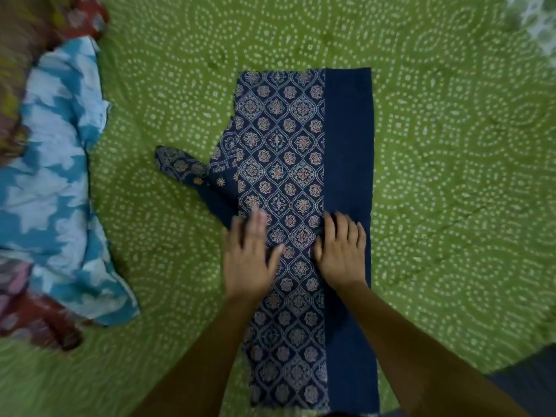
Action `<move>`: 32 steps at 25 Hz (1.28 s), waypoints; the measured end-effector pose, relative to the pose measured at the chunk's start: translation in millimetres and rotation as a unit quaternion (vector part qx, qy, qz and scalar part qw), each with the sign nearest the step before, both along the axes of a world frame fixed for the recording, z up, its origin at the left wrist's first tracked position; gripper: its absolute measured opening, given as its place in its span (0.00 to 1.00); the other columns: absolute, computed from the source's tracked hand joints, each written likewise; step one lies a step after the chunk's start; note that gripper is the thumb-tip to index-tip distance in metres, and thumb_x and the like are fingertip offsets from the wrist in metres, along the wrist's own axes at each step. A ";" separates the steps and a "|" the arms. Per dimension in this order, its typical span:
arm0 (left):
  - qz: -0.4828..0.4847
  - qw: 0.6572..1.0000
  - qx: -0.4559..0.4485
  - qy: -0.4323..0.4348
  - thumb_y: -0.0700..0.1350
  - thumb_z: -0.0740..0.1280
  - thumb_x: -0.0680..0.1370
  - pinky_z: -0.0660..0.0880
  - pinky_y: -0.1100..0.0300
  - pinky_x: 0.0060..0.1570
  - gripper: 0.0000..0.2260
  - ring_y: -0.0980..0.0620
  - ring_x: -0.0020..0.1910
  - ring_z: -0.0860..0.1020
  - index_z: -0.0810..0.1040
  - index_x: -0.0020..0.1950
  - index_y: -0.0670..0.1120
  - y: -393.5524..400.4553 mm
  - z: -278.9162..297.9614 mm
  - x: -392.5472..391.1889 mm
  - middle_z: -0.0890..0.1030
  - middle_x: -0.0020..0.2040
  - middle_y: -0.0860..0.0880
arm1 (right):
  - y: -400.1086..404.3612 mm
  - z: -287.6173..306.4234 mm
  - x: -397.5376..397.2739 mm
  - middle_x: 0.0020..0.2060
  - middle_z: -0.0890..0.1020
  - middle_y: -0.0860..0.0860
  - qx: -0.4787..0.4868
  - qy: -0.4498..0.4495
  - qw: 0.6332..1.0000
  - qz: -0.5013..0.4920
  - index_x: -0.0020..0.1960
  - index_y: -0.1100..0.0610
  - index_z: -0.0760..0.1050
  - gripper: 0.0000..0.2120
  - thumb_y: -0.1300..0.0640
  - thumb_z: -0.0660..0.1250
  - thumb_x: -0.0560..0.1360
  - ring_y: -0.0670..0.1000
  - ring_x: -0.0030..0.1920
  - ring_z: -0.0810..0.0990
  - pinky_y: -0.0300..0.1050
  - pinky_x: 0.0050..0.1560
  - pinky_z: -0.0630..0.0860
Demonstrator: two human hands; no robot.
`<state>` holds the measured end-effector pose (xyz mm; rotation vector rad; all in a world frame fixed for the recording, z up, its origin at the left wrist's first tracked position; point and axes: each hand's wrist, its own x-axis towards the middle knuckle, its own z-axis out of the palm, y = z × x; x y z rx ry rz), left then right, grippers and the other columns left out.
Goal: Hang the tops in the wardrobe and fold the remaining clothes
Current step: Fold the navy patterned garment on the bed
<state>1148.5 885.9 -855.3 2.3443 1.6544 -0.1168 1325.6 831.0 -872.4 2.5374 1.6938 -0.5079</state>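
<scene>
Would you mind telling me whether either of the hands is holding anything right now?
Nothing is held: the left hand and right hand lie flat, pressing the navy printed garment.

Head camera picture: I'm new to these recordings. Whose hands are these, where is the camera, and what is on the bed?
There is no machine here. A person wears a camera on the head, looking down at their own two hands. The left hand and right hand lie flat, fingers straight, on a navy printed garment folded lengthwise, one sleeve sticking out to the left. It lies on a green dotted bedsheet. Nothing is gripped; the hands only press the cloth. At the left edge lies a blue and white garment among other crumpled clothes.
</scene>
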 end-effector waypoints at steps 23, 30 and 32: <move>0.643 0.568 -0.146 -0.492 0.51 0.73 0.73 0.77 0.55 0.54 0.25 0.50 0.53 0.78 0.71 0.66 0.43 57.8 39.5 -160.3 0.77 0.56 0.48 | 34.4 51.8 -82.2 0.70 0.59 0.57 -0.023 0.045 0.998 -0.030 0.71 0.56 0.57 0.27 0.52 0.60 0.75 0.60 0.67 0.60 0.61 0.65 0.57; 0.486 0.689 -0.148 -0.517 0.39 0.71 0.75 0.79 0.59 0.40 0.05 0.48 0.48 0.80 0.78 0.46 0.48 40.8 48.1 -199.7 0.80 0.52 0.43 | 37.5 66.8 -185.7 0.72 0.57 0.54 -0.031 0.081 0.988 0.128 0.74 0.52 0.53 0.32 0.45 0.62 0.75 0.58 0.70 0.58 0.59 0.68 0.56; 0.468 0.694 -0.157 -0.525 0.39 0.72 0.74 0.79 0.64 0.39 0.07 0.50 0.47 0.82 0.77 0.50 0.44 46.6 53.2 -196.0 0.82 0.50 0.43 | 45.2 66.5 -198.4 0.72 0.58 0.53 -0.004 0.081 0.986 0.143 0.74 0.51 0.55 0.30 0.44 0.60 0.76 0.58 0.68 0.59 0.58 0.66 0.57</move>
